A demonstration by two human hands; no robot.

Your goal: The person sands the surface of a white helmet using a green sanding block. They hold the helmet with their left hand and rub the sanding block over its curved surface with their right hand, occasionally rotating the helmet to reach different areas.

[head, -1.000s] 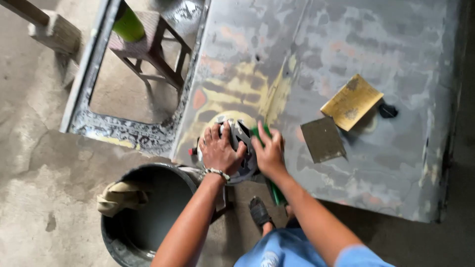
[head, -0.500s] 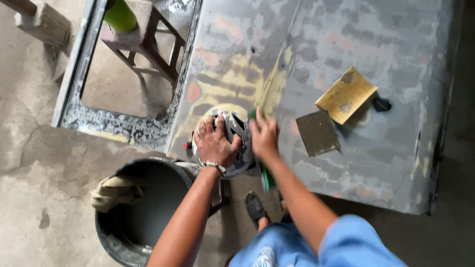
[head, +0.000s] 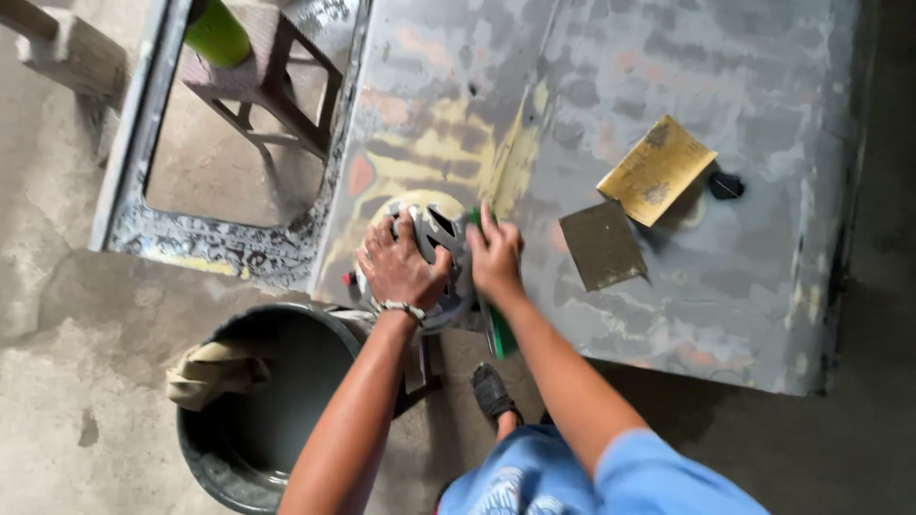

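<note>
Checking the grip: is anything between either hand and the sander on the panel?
Nothing visible. The left hand lies flat on top of the sander, and the right hand grips its green handle. The two sandpaper sheets lie apart, further right on the panel.

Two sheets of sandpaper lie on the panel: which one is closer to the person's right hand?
The dark grey-brown sheet, just beyond the right hand. The yellow sheet lies farther off, up toward the small black object.
</note>
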